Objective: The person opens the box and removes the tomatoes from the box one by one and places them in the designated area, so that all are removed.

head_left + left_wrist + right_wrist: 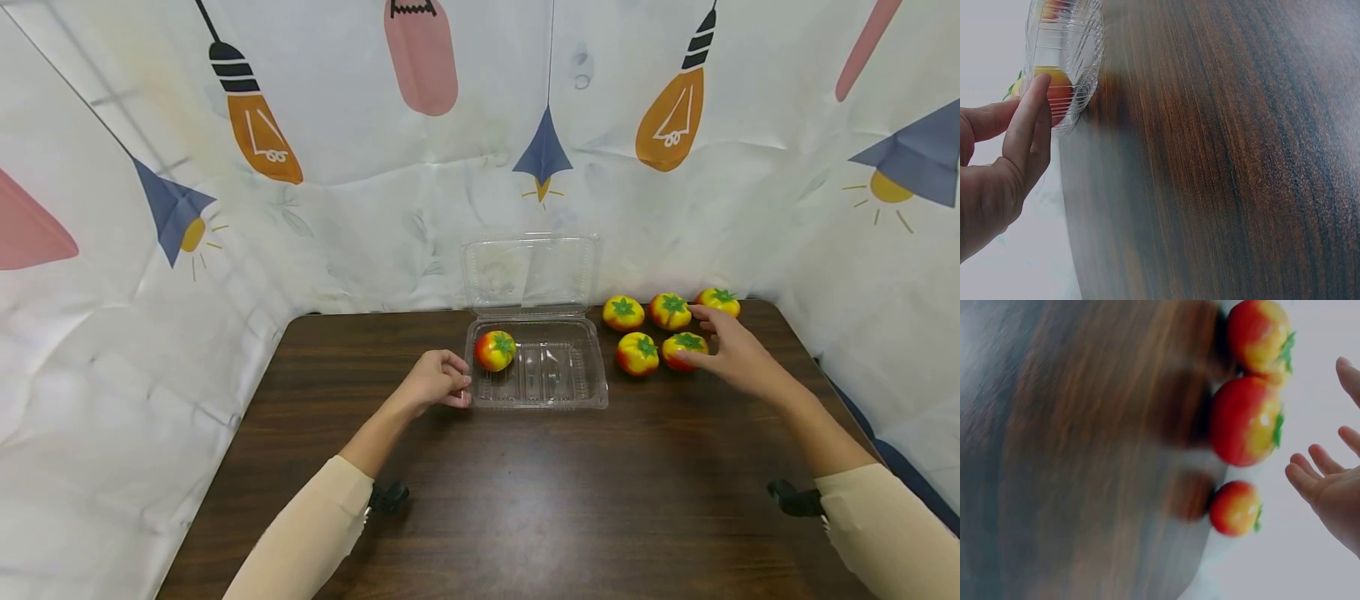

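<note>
A clear plastic clamshell box (536, 400) lies on the table, its lid (531, 275) raised against the back cloth. One red-and-yellow tomato (495, 351) with a green leafy top sits in its left part. My left hand (441, 379) pinches the box's left rim between thumb and fingers. On the right, my right hand (731, 346) is over the front right tomato (681, 350), thumb and fingers spread. In the right wrist view, the right fingers (1325, 478) stand apart from the tomatoes (1244, 422). Whether the thumb touches one, I cannot tell.
Near the right hand are more tomatoes: front left (637, 354), back left (623, 313), back middle (670, 311) and back right (718, 302). Behind the dark wooden table (510, 500) hangs a white cloth (360, 233) printed with lamps.
</note>
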A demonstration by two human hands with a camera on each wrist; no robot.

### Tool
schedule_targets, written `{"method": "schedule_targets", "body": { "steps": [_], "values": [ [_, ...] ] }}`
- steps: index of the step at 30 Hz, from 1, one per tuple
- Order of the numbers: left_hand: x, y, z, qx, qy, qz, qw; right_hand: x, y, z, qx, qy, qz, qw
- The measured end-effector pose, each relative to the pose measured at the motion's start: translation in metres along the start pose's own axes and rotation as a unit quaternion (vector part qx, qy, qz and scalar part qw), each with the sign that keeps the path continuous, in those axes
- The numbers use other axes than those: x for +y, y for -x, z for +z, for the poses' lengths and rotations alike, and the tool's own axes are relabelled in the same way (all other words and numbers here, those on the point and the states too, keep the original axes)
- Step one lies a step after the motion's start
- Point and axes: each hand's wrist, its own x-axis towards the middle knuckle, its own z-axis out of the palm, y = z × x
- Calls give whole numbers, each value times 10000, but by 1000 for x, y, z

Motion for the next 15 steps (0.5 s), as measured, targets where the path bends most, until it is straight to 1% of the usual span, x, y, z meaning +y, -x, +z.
{"method": "schedule_targets", "body": {
  "steps": [2, 11, 15],
  "values": [
    [0, 0, 0, -9, -4, 7, 10000, -8, -1, 1, 15, -84, -125, 9999],
    [0, 1, 0, 4, 15, -6, 10000, -36, -9, 12, 160, -44, -724, 9972],
    [-1, 0, 0, 17, -7, 3, 10000, -48, -15, 20, 91, 2, -908, 9958]
  ]
}}
